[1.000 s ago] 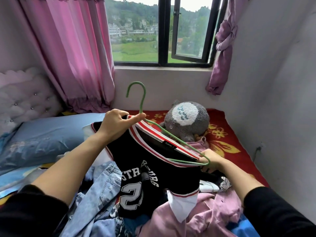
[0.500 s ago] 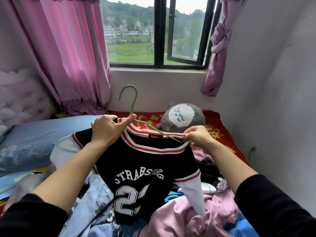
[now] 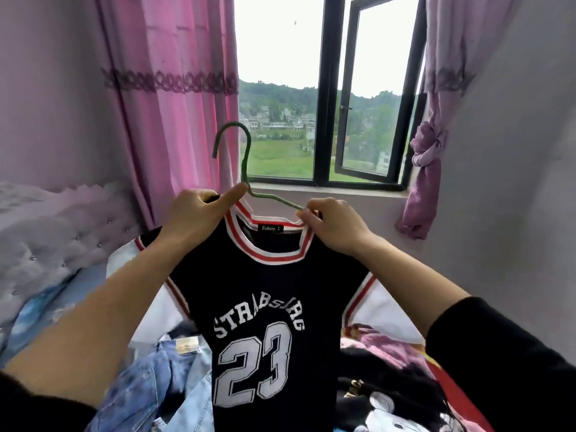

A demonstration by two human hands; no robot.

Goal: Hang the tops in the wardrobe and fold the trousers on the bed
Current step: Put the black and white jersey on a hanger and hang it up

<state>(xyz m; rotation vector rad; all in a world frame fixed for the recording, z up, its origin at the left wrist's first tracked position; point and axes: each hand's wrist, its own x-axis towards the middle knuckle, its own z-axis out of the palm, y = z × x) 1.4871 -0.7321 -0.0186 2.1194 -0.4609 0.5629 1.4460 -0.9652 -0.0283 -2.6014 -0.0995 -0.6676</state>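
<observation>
**A:** What is seen to the left of the jersey [image 3: 261, 291]?

**B:** Blue jeans [image 3: 156, 385] are seen low down on its left. They are not folded yet.

**A:** And how is the jersey held?

**B:** It is held up in the air with the number side facing this way. Its left shoulder is gripped by the left hand [image 3: 196, 213]. The fingers are curled, and the thumb is laid up to the neck of the green wire hanger [image 3: 246, 160]. The hook sticks up above the jersey. At the right end of the collar [image 3: 271, 258], cloth and wire are pinched together by the right hand [image 3: 336, 229].

**A:** How will it feel to carry?

**B:** It is judged to be light, soft and floppy. The wire looks thin, so it could probably be bent. The neck hole is wide, so one shoulder could slide off if the hanger is tipped.

**A:** Where should it be held?

**B:** The shoulders should be set on the wire first. Then the neck of the hanger, just above the jersey, is best gripped.

**A:** What is on its right?

**B:** A black cartoon-mouse top [image 3: 389, 400] is seen low down there, not hung yet.
</observation>
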